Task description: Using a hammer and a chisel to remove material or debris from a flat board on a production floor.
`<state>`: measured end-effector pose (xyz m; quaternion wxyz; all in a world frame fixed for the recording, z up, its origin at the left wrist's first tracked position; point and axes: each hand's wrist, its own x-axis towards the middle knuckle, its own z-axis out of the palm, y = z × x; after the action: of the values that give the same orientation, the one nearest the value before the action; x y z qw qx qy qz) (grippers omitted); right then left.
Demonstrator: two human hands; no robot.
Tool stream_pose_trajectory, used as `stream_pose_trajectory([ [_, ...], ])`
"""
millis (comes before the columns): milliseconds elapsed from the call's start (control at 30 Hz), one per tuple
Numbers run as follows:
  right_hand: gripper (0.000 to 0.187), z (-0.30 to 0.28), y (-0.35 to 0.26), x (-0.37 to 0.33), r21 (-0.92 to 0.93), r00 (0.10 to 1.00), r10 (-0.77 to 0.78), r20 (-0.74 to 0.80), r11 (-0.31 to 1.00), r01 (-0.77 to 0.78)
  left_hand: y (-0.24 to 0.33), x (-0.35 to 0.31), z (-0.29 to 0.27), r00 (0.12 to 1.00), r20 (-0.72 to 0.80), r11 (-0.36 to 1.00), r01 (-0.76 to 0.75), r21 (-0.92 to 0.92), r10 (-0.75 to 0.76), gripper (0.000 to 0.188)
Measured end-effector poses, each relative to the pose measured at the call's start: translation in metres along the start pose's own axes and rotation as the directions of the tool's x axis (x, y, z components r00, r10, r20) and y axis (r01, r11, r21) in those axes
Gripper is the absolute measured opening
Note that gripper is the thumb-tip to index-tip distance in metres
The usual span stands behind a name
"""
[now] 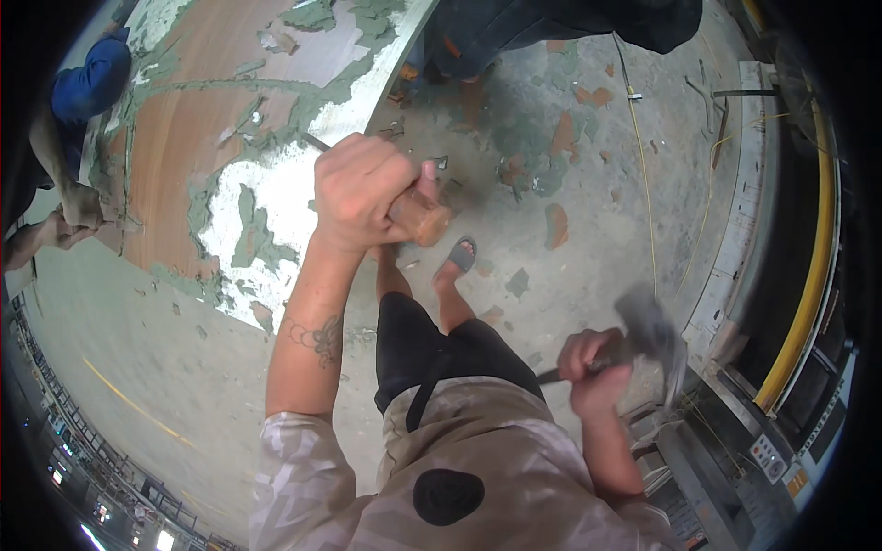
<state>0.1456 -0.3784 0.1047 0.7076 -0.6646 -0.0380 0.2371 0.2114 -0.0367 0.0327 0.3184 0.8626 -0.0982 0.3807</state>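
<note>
My left hand (360,188) is closed around the wooden handle (423,219) of a chisel. A bit of its dark metal blade shows on the far side of my fist, over the panel; I cannot tell whether the tip touches. The large panel (188,174) has brown wood-like sheets, patches of flaking grey-green coating and bare white areas. Out to the right, my right hand (597,372) grips a hammer (654,335) by its handle. Its metal head is smeared by motion and apart from the chisel.
At the left, another person's hands (78,216) work at the panel's edge. Someone in dark clothes (560,23) is at the far side. Chips of coating (557,226) litter the concrete floor around my feet. Along the right run a yellow rail (801,317) and a thin yellow cable (643,165).
</note>
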Motion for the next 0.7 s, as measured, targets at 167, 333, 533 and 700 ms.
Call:
stream_pose_trajectory([
  [167, 0.024, 0.04, 0.052, 0.035, -0.434, 0.933, -0.173, 0.315, 0.848, 0.303, -0.004, -0.005, -0.002, 0.999, 0.03, 1.0, -0.013, 0.013, 0.013, 0.028],
  [333, 0.043, 0.097, 0.088, 0.06, 0.294, 0.902, -0.348, 0.256, 0.917, 0.27, -0.004, 0.004, 0.0, 0.998, 0.049, 0.999, 0.028, -0.03, -0.026, 0.022],
  [533, 0.055, 0.124, 0.129, 0.044, 0.481, 0.89, -0.453, -0.047, 0.771, 0.418, -0.006, 0.002, 0.006, 0.997, 0.069, 0.999, 0.03, -0.02, -0.028, 0.024],
  [700, 0.02, 0.079, 0.148, 0.017, -0.589, 0.929, -0.339, 0.149, 0.724, 0.359, -0.006, -0.004, 0.014, 0.988, 0.153, 1.0, -0.005, 0.02, 0.002, 0.024],
])
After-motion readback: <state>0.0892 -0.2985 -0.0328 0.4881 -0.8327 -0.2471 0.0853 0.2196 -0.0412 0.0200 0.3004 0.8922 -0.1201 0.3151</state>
